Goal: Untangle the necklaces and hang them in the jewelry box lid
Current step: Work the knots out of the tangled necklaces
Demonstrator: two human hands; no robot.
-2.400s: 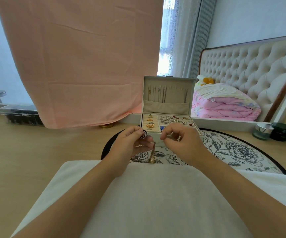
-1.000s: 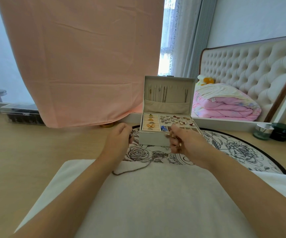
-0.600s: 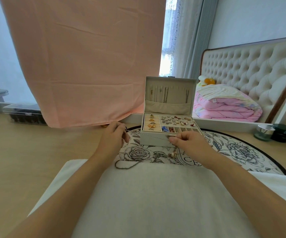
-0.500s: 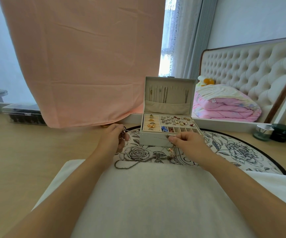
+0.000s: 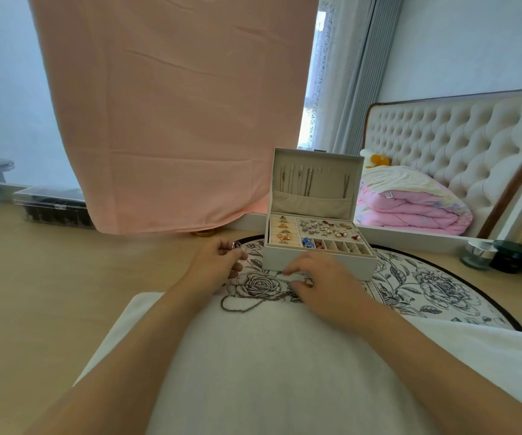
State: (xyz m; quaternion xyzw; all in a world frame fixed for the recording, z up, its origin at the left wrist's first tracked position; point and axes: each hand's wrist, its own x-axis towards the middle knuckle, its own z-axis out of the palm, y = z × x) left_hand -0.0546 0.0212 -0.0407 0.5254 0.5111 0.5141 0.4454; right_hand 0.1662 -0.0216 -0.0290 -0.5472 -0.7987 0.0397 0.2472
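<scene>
1. Since 2.4 s ago both hands have dropped from a raised pinch at mid-frame and spread apart; the chain that dangled between them now lies slack on the surface.
2. Nearest, lower frame: white terry towel (image 5: 269, 372), both forearms crossing it.
3. Thin dark metal chain necklace (image 5: 247, 301) lies looped at the towel's far edge, centre frame, running onto the round black-and-white rose-print mat (image 5: 426, 284).
4. Right hand (image 5: 325, 284), centre frame, palm down, fingers curled over the chain's right end; actual pinch hidden, cannot tell for sure.
5. Left hand (image 5: 215, 265), left of centre, fingertips pinched on a small shiny bit, likely the clasp or pendant end; too small to confirm.
6. Behind: open beige rectangular jewelry box (image 5: 316, 262), right hand just in front of its front wall.
7. Upright padded lid (image 5: 316, 183), upper centre, several chains already hanging on its hooks.
8. Risks, my judgement: pulling ends apart could tighten any knot; the chain may snag on towel loops; the right hand may nudge the box and spill the earrings; lifting toward the lid could tangle with hung chains.
</scene>
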